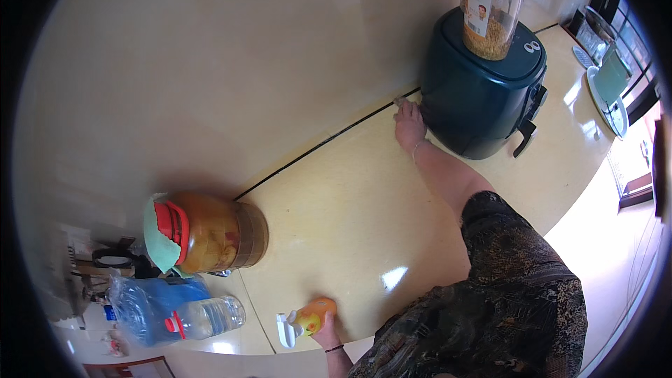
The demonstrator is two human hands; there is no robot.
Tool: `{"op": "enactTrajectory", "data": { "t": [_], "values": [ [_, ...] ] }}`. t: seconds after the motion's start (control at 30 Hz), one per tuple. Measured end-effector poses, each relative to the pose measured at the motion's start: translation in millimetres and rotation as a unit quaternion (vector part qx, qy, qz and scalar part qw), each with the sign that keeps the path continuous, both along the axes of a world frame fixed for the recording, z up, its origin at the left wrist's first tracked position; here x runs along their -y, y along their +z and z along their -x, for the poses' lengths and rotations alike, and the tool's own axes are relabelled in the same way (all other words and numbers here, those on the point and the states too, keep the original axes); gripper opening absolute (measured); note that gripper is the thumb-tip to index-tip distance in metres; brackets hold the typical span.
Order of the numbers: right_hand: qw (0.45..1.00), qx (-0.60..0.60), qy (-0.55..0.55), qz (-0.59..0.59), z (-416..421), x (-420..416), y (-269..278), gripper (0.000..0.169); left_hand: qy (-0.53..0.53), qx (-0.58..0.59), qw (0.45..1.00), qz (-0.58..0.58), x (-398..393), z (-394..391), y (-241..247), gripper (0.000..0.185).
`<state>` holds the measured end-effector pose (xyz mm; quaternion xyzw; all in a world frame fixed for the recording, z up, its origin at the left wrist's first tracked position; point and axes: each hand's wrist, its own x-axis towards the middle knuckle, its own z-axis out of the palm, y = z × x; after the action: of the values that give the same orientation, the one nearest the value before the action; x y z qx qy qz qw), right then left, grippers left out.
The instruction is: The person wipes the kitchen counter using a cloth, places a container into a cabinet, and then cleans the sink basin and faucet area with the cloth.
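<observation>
My left hand (327, 332) is closed around an orange spray bottle (321, 308) with a white trigger head, low in the view near the counter's front edge. At upper centre, my right hand (410, 123) reaches to the black seam where the pale counter (336, 210) meets the wall, right beside a dark green air fryer (472, 100). A small crumpled whitish piece, cloth or tissue (399, 101), shows at its fingertips; the rest is hidden by the fingers.
A clear canister of grain (491, 26) stands on the air fryer. A large red-lidded jar (226, 233), a clear plastic bottle (212, 317) and a blue plastic-wrapped container (147, 304) are at left. A round tray (596, 89) and glassware are near the window.
</observation>
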<state>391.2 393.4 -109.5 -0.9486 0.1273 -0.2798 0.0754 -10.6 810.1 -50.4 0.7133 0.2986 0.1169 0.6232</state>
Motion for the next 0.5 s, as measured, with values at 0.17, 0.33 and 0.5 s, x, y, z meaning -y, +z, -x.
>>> {"op": "enactTrajectory", "data": {
  "t": [0.17, 0.33, 0.5],
  "values": [
    [0.991, -0.069, 0.049, -0.108, 37, -20, 14, 0.041, 0.021, -0.028, 0.999, 0.004, 15, 10, 16, 0.066],
    [0.983, -0.123, 0.135, -0.010, 182, 8, 44, 0.050, -0.017, -0.031, 0.999, -0.007, 4, 22, -1, 0.066],
    [0.984, -0.128, 0.123, -0.026, 268, 66, 63, 0.052, -0.075, -0.032, 0.995, -0.063, -15, 23, -31, 0.061]
  ]
}}
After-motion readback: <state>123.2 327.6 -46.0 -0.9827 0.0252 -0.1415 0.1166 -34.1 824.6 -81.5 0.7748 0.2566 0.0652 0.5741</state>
